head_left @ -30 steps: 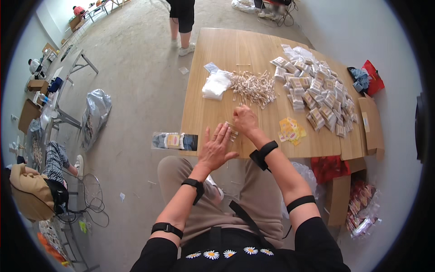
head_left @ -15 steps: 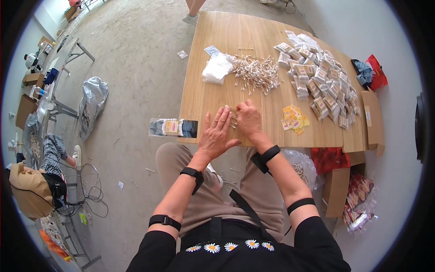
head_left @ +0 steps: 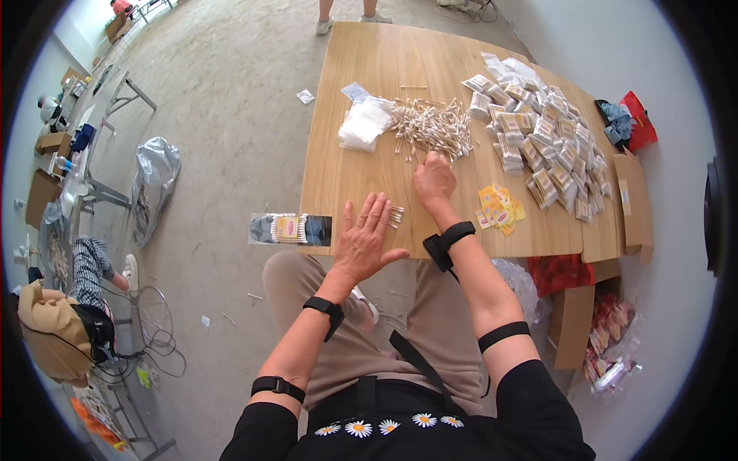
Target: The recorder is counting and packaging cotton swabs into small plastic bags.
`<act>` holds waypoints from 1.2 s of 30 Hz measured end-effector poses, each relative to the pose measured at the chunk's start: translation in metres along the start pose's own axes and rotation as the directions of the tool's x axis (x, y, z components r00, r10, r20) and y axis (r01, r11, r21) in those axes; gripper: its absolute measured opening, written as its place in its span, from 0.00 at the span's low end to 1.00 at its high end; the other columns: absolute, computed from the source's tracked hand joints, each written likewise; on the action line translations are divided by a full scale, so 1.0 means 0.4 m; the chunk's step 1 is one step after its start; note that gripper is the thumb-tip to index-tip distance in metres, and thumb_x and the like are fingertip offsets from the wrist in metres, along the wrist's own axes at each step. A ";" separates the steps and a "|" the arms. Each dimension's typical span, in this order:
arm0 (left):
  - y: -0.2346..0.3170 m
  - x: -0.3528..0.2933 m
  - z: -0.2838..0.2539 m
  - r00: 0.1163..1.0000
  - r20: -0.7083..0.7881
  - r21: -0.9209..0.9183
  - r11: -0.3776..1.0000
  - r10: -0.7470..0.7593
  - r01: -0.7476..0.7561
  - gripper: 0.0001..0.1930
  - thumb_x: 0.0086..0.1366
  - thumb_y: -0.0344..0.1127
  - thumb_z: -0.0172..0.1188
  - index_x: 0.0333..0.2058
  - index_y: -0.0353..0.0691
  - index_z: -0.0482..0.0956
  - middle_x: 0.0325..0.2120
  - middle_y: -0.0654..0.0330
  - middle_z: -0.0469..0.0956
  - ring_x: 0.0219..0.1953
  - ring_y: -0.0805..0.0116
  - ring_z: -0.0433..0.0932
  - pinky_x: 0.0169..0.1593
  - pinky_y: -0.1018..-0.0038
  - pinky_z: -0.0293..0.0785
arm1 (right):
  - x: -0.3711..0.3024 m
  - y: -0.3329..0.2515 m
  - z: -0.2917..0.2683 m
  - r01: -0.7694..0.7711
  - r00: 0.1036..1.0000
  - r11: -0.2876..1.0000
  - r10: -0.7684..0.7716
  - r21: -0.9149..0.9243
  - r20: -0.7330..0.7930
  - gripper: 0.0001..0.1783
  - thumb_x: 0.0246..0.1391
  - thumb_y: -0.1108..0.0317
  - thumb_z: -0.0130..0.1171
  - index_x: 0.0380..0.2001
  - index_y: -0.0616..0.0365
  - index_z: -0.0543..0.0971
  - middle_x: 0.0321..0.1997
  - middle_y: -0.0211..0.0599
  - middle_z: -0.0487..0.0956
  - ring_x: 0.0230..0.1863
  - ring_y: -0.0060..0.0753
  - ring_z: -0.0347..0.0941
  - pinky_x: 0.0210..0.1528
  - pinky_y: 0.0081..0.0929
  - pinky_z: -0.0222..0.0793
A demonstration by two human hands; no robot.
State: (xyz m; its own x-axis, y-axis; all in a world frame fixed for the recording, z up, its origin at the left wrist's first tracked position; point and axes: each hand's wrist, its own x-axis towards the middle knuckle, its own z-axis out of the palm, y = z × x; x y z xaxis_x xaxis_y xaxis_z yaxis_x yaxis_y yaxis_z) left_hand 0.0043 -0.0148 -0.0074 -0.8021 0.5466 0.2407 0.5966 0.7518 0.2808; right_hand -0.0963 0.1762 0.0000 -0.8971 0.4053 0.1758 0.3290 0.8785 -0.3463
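Observation:
My left hand [head_left: 364, 240] lies flat near the table's front edge, fingers stretched out, over a small row of cotton swabs [head_left: 396, 217] whose ends stick out on its right. At the near side of the loose cotton swab pile [head_left: 432, 127], my right hand [head_left: 435, 183] is closed with its fingertips pressed together; the hand hides what is in them. Left of my left hand, a clear packet of swabs with a yellow label [head_left: 290, 228] rests on a dark pad at the table edge. Loose yellow cards [head_left: 500, 207] lie to the right of my right hand.
Clear plastic bags [head_left: 361, 125] are stacked left of the swab pile. Many filled swab packets [head_left: 550, 142] are heaped at the table's right. A cardboard box [head_left: 573, 326] stands below the right side. Another person's feet [head_left: 350, 21] are beyond the far edge.
My right hand has moved forward from beside my left hand to the loose swab pile. My left hand has shifted slightly nearer, still flat. Beyond the table, the other person's legs have moved.

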 end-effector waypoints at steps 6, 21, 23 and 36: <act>-0.008 -0.004 0.000 1.000 -0.001 -0.003 1.000 -0.012 0.012 0.54 0.55 0.73 0.58 0.69 0.35 0.60 0.72 0.54 0.55 0.75 0.60 0.50 0.73 0.45 0.41 | -0.093 0.060 -0.054 -0.042 0.994 0.990 0.055 -0.135 0.099 0.10 0.56 0.66 0.54 0.36 0.59 0.79 0.41 0.46 0.82 0.40 0.50 0.82 0.41 0.44 0.79; -0.008 -0.002 0.006 1.000 -0.005 0.018 1.000 -0.002 0.002 0.55 0.55 0.73 0.57 0.69 0.36 0.59 0.72 0.55 0.54 0.75 0.59 0.49 0.74 0.44 0.41 | -0.108 0.042 -0.047 0.382 0.884 0.922 -0.385 0.064 0.266 0.07 0.52 0.68 0.58 0.32 0.59 0.78 0.38 0.52 0.81 0.39 0.57 0.80 0.42 0.47 0.78; -0.006 -0.004 0.004 1.000 -0.005 0.011 1.000 -0.007 0.007 0.55 0.55 0.72 0.58 0.69 0.36 0.58 0.72 0.55 0.54 0.75 0.60 0.49 0.74 0.44 0.41 | -0.098 0.046 -0.049 0.388 0.891 0.920 -0.390 0.056 0.234 0.06 0.54 0.68 0.56 0.32 0.58 0.78 0.38 0.51 0.80 0.39 0.56 0.79 0.42 0.48 0.77; -0.009 0.001 -0.005 1.000 -0.026 -0.012 1.000 0.001 -0.001 0.54 0.54 0.72 0.59 0.68 0.33 0.60 0.72 0.53 0.54 0.75 0.58 0.49 0.73 0.44 0.42 | -0.175 0.013 -0.033 0.355 0.927 0.899 -0.374 0.256 0.028 0.04 0.54 0.70 0.60 0.32 0.58 0.78 0.39 0.47 0.76 0.40 0.54 0.77 0.42 0.45 0.74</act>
State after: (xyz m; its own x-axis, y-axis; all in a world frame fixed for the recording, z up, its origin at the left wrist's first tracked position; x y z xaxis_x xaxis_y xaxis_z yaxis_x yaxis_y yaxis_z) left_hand 0.0018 -0.0180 -0.0067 -0.8005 0.5377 0.2647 0.5979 0.7465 0.2918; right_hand -0.0279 0.1559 -0.0019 -0.9631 0.0400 0.2663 -0.0981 0.8688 -0.4853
